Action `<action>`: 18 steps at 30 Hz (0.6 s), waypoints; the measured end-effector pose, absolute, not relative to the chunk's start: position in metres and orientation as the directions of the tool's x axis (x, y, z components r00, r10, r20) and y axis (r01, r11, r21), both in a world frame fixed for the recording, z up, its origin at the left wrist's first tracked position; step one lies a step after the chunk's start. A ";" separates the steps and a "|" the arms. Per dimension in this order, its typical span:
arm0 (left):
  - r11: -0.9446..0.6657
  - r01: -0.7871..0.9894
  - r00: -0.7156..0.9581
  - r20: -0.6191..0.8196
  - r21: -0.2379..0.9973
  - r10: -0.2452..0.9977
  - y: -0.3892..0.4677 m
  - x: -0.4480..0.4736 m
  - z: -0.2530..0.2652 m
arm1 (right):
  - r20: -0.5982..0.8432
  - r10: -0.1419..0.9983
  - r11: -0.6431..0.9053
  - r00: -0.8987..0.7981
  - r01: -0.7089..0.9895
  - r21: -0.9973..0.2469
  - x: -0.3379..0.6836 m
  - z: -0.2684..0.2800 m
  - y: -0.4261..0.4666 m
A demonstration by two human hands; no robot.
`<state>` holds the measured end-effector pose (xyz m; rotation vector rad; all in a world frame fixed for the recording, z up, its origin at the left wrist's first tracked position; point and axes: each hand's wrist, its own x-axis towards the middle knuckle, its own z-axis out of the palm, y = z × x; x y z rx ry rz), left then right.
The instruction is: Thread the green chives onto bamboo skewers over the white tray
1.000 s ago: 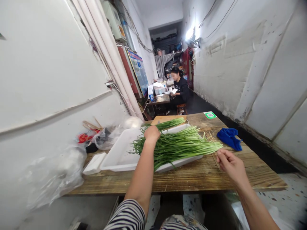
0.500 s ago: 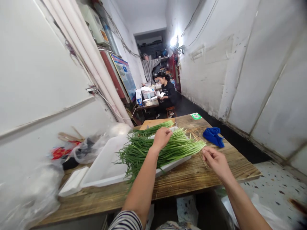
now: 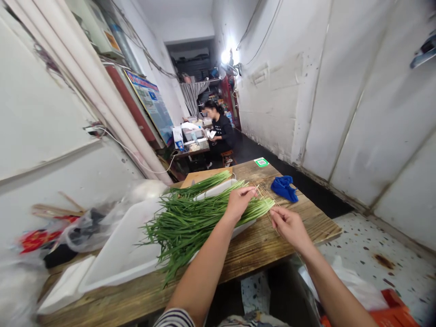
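Note:
A large bunch of long green chives [image 3: 194,218] lies across a white plastic tray [image 3: 112,254], with the pale cut ends to the right. My left hand [image 3: 240,202] is above the bunch, thumb and fingers pinched beside thin brown straw strands [image 3: 261,191]; what it pinches is too small to make out. Close to the pale ends, my right hand [image 3: 289,225] is closed in a pinch, with a thin straw strand at its fingertips. A smaller bunch of chives [image 3: 204,182] lies behind, near the tray's far edge.
The wooden table [image 3: 252,254] carries a blue cloth [image 3: 284,188] at right and a green code card [image 3: 261,162] at the far edge. Plastic bags [image 3: 91,227] and a white foam piece [image 3: 66,284] are at left. A seated person [image 3: 221,129] works at a table beyond.
The view has turned to the right, so the scene sits further left. My left hand has moved right over the chives, toward the straw strands and closer to my right hand.

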<state>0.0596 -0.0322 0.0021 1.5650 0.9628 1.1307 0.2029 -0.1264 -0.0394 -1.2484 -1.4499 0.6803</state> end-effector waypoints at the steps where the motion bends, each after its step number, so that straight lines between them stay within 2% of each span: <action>1: -0.253 0.061 0.247 0.231 0.966 0.941 -0.032 0.060 0.002 | 0.340 0.935 0.288 0.104 0.339 -0.895 0.203 -0.039 -0.127; 12: -0.230 0.013 0.155 0.226 0.973 0.962 -0.034 0.069 -0.001 | 0.350 0.932 0.287 0.094 0.397 -0.872 0.204 -0.039 -0.132; 18: -0.238 -0.014 0.156 0.237 0.971 0.959 -0.032 0.068 -0.003 | 0.343 0.935 0.281 0.086 0.411 -0.867 0.204 -0.039 -0.133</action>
